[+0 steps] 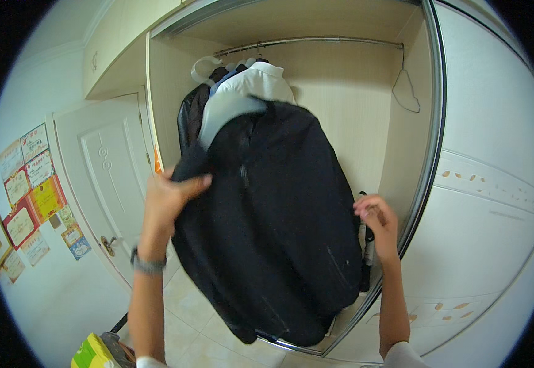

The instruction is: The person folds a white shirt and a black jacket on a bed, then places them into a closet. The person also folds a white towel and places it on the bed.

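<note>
A black zip-front jacket (276,221) hangs in front of me, across the opening of the wardrobe. My left hand (175,198) grips its shoulder at the left, the thumb over the cloth. A pale, blurred hanger (230,108) shows at the jacket's collar; whether it sits fully inside the jacket I cannot tell. My right hand (377,214) is raised at the jacket's right edge with its fingers curled; whether they hold any cloth is unclear. Behind the jacket, a white shirt (260,80) and several dark garments (193,110) hang at the left of the metal rail (313,40).
An empty wire hanger (406,92) hangs at the rail's right end. The white sliding door (487,184) stands at the right, beside the metal track. To the left are a white room door (106,170) and a wall with paper certificates (18,225). A yellow-green package (92,352) lies low at the left.
</note>
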A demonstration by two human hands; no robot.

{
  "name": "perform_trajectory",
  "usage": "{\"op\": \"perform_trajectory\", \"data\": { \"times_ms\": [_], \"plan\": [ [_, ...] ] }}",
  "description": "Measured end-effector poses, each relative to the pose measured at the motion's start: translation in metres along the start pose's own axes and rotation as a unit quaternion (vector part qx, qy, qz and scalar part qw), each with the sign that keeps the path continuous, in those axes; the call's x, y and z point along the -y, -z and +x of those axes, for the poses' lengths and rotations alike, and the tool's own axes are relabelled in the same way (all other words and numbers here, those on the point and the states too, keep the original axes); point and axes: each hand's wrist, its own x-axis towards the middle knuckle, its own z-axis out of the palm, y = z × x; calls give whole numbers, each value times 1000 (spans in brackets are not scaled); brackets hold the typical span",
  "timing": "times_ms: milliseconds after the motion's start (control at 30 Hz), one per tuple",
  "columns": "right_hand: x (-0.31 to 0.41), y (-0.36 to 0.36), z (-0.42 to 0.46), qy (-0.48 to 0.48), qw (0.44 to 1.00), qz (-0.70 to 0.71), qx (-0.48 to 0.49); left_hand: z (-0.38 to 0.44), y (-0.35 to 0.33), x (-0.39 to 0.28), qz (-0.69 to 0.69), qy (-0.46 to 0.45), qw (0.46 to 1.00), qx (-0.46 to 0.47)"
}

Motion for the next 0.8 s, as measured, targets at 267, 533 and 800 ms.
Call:
{"op": "perform_trajectory", "data": {
  "times_ms": [267, 533, 800],
  "plan": [
    [-16, 0, -24, -15, 979, -178, 101, 286, -75, -61, 131, -46, 988, 67],
    [-19, 70, -96, -174, 944, -236, 150, 398, -152, -64, 352, -93, 931, -7],
    [-53, 66, -199, -295, 892, -273, 205, 431, -173, -39, 396, -118, 907, -76]
  ]
}}
